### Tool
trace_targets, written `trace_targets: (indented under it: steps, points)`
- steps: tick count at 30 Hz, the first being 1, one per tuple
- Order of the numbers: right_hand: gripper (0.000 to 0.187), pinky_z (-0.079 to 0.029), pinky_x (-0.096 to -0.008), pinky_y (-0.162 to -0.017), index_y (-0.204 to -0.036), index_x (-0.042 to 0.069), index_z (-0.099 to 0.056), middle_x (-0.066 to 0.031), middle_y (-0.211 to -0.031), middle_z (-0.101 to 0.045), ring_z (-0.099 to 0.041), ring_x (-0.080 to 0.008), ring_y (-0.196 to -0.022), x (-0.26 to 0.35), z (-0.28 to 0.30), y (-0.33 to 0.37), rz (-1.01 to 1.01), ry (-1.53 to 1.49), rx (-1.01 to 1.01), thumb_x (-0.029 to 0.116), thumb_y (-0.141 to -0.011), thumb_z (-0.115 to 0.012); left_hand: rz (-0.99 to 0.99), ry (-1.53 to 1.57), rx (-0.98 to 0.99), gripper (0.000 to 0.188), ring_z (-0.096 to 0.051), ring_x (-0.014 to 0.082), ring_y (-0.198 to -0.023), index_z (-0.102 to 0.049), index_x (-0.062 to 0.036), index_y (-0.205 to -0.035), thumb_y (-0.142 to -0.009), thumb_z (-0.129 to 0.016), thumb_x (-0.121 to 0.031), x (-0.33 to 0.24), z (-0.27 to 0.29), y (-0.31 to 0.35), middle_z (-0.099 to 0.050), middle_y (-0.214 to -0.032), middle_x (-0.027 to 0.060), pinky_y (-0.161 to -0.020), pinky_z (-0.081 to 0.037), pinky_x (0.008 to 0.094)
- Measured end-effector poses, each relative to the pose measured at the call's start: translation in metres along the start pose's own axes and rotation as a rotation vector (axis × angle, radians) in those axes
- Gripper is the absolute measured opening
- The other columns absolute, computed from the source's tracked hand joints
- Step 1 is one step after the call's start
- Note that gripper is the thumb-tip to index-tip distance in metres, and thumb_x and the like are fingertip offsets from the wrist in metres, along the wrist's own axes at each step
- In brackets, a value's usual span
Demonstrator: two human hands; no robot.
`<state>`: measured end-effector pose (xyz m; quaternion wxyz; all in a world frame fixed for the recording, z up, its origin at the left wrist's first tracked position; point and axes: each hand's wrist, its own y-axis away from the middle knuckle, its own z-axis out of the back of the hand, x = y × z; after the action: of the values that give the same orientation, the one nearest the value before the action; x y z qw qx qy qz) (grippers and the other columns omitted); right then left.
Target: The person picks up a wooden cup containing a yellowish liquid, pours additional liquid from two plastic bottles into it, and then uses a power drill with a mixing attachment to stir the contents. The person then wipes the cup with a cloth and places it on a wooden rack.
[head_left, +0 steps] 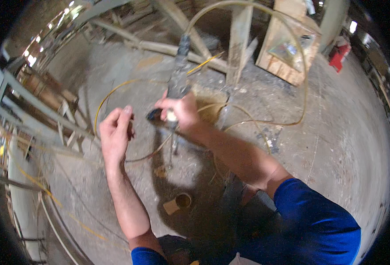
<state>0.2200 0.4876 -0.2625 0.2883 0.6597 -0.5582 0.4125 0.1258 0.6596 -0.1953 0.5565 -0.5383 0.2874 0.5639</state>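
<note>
Grey tool (177, 86) gripped in right hand (184, 110); left hand (114, 128) curled, can't tell if holding anything. Probably positioning the tool; next move needs steady control.

A head-worn fisheye looks down widely onto the floor (338, 152).

One bare left hand (115, 132) and one bare right hand (185, 110) near the centre, one drill-like hand tool (178, 84) at upper centre, two blue sleeves (318, 221) along the bottom, one light wooden panel (276, 68) and one red object (340, 55) at upper right, one small round container (183, 201) at lower centre
</note>
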Motion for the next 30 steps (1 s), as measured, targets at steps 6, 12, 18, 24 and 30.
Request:
trace_targets:
  steps: [6,12,18,24,30]
  points:
    - [0.016,-0.048,-0.0313,-0.049,-0.082,0.001,-0.065,-0.0072,-0.07,-0.065,-0.061,-0.0169,-0.051,-0.02,-0.001,-0.011,0.094,0.064,0.019,-0.001,-0.073,-0.077,0.324,-0.405,0.457,0.029,-0.052,0.0079,-0.052,-0.064,-0.0014,-0.081,-0.096,-0.065,-0.026,0.072,0.038,0.004,-0.055,-0.059,0.0003,-0.048,-0.041,0.0261]
    - [0.022,-0.046,-0.037,-0.044,-0.07,-0.005,-0.069,-0.0142,-0.06,-0.065,-0.06,-0.0226,-0.046,-0.016,-0.002,-0.003,-0.145,0.144,0.006,0.013,-0.083,-0.073,0.885,-0.882,1.022,0.045,-0.071,0.0241,-0.078,-0.063,0.0006,-0.106,-0.085,-0.074,-0.037,0.183,-0.003,0.088,-0.071,-0.086,0.0117,-0.071,-0.057,0.0365]
    - [0.02,-0.043,-0.0319,-0.044,-0.064,-0.004,-0.068,-0.0111,-0.056,-0.063,-0.059,-0.019,-0.046,-0.012,-0.026,-0.009,0.139,0.128,0.053,0.009,-0.079,-0.07,0.515,-0.963,1.258,0.104,-0.046,0.0336,-0.137,-0.036,-0.0124,-0.15,-0.065,-0.092,-0.035,0.309,0.012,0.227,-0.043,-0.151,0.0165,-0.11,-0.045,0.0426]
    - [0.015,-0.043,-0.0321,-0.044,-0.065,-0.003,-0.066,-0.0107,-0.057,-0.062,-0.058,-0.0204,-0.044,-0.024,-0.025,-0.016,0.1,-0.04,0.042,0.005,-0.076,-0.071,0.198,-1.017,0.994,0.102,-0.057,0.0373,-0.12,-0.042,-0.0106,-0.138,-0.055,-0.097,-0.03,0.33,0.005,0.272,-0.053,-0.127,0.0172,-0.1,-0.05,0.0455]
    - [0.011,-0.043,-0.0336,-0.042,-0.068,-0.001,-0.062,-0.0093,-0.058,-0.06,-0.057,-0.0214,-0.043,-0.025,-0.026,-0.02,0.015,-0.125,0.045,0.001,-0.074,-0.071,0.104,-1.02,0.771,0.062,-0.067,0.0316,-0.098,-0.053,-0.0088,-0.108,-0.062,-0.091,-0.023,0.338,0.005,0.291,-0.059,-0.11,0.0101,-0.088,-0.054,0.0453]
